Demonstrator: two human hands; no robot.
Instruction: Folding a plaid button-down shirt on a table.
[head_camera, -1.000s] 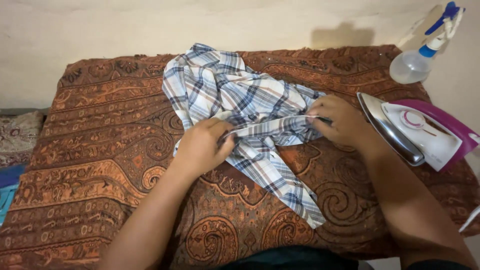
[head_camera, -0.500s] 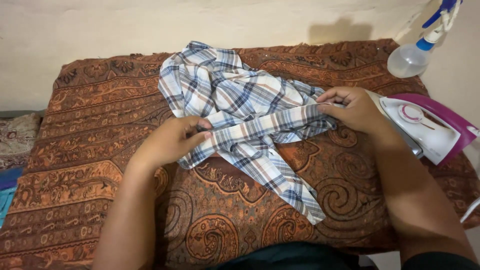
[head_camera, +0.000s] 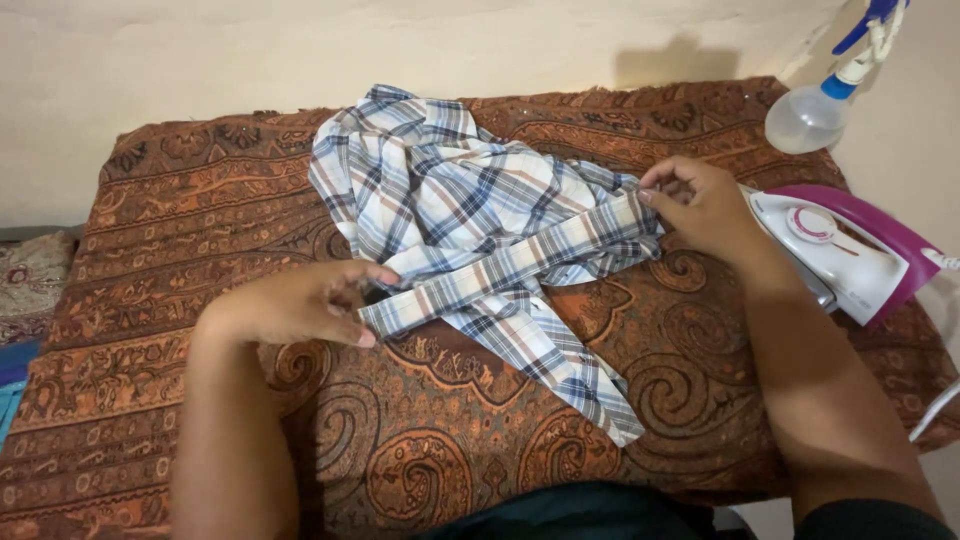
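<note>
While stretched flat, plaid shirt (head_camera: 470, 215) collar pinched: L hand (head_camera: 300, 305) grip one end, R hand (head_camera: 700, 205) other.

A shirt (head_camera: 470, 210) lies on the padded table (head_camera: 150, 300), with an iron (head_camera: 850, 255) to its right and a spray bottle (head_camera: 825, 100) behind.

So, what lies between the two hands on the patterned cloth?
In the head view, a flat band of the plaid shirt stretches from left hand to right hand, both pinching its ends.

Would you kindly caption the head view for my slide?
Both hands, left and right, stretch a plaid shirt's collar band.
</note>
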